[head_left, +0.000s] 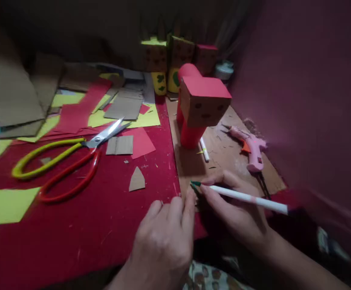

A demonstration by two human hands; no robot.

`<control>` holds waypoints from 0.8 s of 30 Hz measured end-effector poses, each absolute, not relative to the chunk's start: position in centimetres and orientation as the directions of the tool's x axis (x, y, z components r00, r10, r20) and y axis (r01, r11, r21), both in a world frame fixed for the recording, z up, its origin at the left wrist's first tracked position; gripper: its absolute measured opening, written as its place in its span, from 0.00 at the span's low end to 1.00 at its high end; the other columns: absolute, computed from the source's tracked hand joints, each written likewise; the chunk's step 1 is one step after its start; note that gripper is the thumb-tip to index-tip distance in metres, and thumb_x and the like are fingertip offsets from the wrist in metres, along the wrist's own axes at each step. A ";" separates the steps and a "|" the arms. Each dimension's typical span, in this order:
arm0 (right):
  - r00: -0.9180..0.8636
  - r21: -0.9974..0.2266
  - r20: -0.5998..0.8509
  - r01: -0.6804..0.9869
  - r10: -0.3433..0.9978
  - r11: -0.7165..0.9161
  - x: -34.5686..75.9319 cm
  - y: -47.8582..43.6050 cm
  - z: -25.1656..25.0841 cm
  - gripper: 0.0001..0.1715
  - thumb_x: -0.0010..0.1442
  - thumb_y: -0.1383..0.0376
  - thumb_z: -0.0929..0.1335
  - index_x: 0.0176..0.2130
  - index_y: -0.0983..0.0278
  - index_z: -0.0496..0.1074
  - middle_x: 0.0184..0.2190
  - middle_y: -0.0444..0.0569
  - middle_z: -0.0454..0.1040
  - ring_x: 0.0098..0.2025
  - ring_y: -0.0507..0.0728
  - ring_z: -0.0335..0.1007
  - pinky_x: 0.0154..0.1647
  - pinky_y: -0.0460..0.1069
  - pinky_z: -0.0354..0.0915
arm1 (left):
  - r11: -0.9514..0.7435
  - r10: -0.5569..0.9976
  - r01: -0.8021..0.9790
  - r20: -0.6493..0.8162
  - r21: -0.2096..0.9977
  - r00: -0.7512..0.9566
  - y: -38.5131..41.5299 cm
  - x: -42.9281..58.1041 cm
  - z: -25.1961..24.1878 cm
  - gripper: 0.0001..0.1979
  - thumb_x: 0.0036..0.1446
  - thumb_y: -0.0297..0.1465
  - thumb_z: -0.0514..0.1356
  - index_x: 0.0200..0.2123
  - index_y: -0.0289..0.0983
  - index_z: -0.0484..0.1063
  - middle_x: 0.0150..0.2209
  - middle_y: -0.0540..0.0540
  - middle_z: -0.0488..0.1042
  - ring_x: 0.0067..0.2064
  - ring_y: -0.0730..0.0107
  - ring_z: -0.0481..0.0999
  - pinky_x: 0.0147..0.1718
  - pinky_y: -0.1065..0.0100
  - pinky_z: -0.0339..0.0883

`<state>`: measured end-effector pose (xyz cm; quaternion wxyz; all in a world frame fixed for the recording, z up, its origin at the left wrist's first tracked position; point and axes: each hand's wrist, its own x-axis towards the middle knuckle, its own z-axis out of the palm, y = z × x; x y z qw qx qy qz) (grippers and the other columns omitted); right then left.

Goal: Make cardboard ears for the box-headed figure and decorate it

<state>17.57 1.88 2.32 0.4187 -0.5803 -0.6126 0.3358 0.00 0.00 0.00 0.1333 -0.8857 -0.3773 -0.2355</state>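
Note:
My right hand (234,201) grips a white marker pen (250,198) with a green tip. The tip touches down just beyond my left fingertips. My left hand (167,233) is closed, its fingers pressed on a small piece of cardboard (197,197) with green on it, mostly hidden by the fingers. Ahead of both hands stands a red paper animal figure (190,135) with a boxy cardboard head (207,108), dots drawn on its face. A pointed cardboard cutout (137,179) lies left of my left hand.
Large scissors (96,141) lie open on the red table (102,237). A pink glue gun (255,151) and a white pen cap (204,150) rest on the cardboard mat (223,161). Paper and cardboard scraps (125,102) cover the back left. Yellow figures (159,82) stand behind; a wall (314,100) bounds the right.

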 end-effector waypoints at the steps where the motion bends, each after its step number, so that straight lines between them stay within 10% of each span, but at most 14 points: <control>1: 0.032 -0.892 0.136 0.438 0.990 0.109 17.5 2.0 2.3 0.05 0.62 0.63 0.70 0.33 0.61 0.75 0.25 0.43 0.78 0.24 0.51 0.74 0.26 0.44 0.69 | -0.680 0.602 0.731 0.528 -0.053 0.599 -0.1 0.0 0.1 0.22 0.62 0.15 0.51 0.57 0.18 0.71 0.28 0.44 0.69 0.27 0.62 0.67 0.32 0.62 0.60; 24: 0.002 -0.823 0.227 0.535 0.974 0.191 17.2 2.3 2.9 0.06 0.59 0.68 0.70 0.29 0.63 0.74 0.22 0.43 0.77 0.22 0.50 0.73 0.22 0.43 0.65 | -0.701 0.576 0.713 0.580 -0.013 0.576 0.2 0.3 0.3 0.21 0.61 0.17 0.49 0.53 0.16 0.73 0.25 0.43 0.72 0.23 0.61 0.70 0.28 0.61 0.64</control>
